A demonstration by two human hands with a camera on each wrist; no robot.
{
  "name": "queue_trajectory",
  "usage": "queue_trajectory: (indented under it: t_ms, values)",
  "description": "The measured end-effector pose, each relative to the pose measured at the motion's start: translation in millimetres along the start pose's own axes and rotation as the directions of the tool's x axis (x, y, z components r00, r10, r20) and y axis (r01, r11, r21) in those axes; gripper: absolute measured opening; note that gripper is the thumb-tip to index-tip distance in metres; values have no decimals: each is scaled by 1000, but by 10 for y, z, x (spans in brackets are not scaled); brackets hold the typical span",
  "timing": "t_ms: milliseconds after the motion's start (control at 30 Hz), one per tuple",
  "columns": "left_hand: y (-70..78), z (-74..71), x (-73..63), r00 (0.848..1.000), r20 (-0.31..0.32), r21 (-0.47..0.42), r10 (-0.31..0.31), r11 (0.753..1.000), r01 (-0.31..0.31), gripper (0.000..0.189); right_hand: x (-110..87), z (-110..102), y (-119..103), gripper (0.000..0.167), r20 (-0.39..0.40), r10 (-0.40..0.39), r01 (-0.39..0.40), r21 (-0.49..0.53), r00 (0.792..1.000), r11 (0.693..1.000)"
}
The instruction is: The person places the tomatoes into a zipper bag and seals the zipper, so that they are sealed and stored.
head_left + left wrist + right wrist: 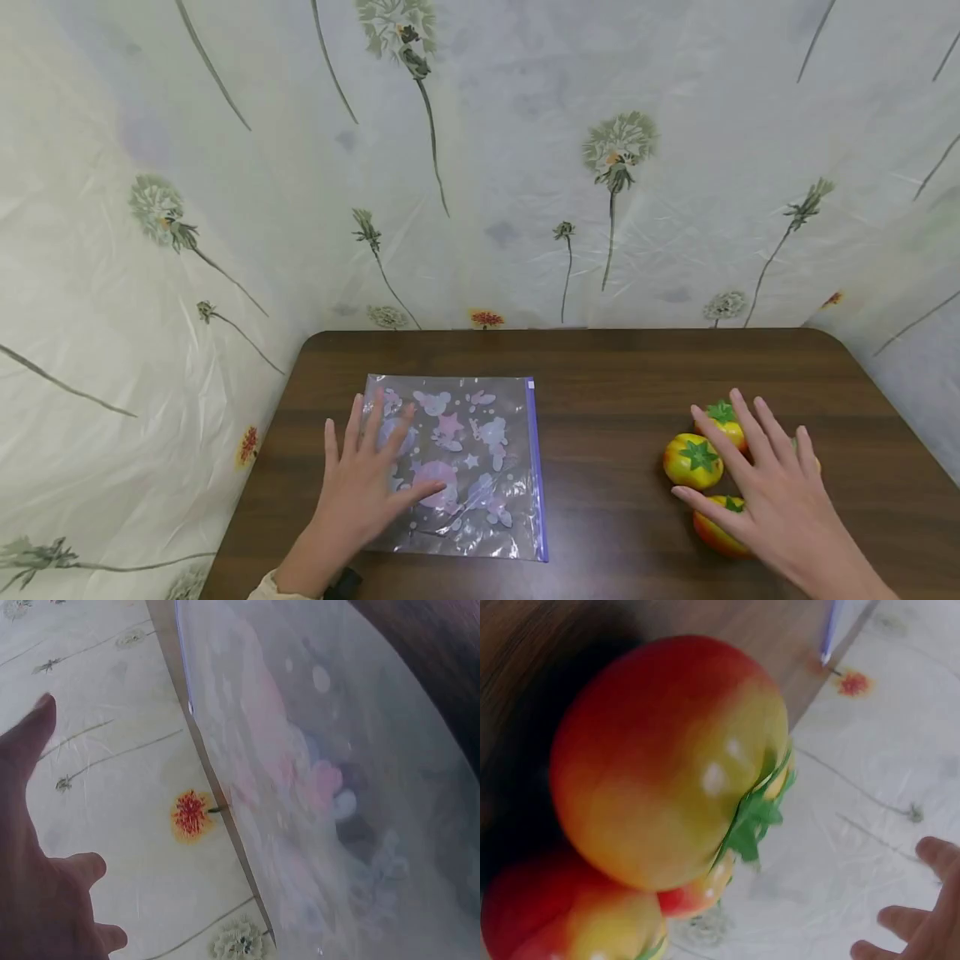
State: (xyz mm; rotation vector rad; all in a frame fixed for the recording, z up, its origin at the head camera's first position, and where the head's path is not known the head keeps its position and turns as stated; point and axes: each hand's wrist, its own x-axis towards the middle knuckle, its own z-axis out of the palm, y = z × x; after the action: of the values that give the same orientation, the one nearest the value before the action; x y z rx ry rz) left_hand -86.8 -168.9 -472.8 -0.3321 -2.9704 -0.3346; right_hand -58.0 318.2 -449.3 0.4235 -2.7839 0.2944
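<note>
A clear zip bag (480, 467) printed with pastel bears, bunnies and stars lies flat on the table, its purple zip strip (537, 467) on the right side. My left hand (367, 483) is spread over the bag's left part; whether it touches cannot be told. The bag (300, 787) also fills the right of the left wrist view. Several red-and-yellow tomatoes with green leafy tops sit together at the right, among them a left one (692, 462) and a near one (718, 532). Above them my right hand (780, 500) spreads its fingers, partly hiding them. One tomato (667, 765) looms large in the right wrist view.
The dark brown wooden table (607, 400) has rounded far corners. Behind it and along its sides hangs a pale sheet (510, 183) printed with dandelions. A dark band (343, 583) sits at my left wrist.
</note>
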Motion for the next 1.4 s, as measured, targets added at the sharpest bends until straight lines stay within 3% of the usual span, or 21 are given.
queue_trajectory:
  t_ms: [267,533,800,1167,1400]
  values:
    - [130,163,96,999,2,-52,47,998,-47,101,55,89,-119,98,13,-4,4,11,1000,1000]
    - [229,350,232,985,149,-52,85,996,-78,102,107,131,-219,96,45,-26,24,40,999,999]
    - [252,433,301,970,227,-166,92,985,-55,92,95,193,-288,93,71,-45,41,59,996,997]
    - [193,563,295,944,323,-173,70,985,-15,91,70,235,-324,90,90,-51,45,65,995,997]
    - [162,594,290,949,307,-201,74,979,-11,87,55,253,-316,89,97,-42,33,93,994,995]
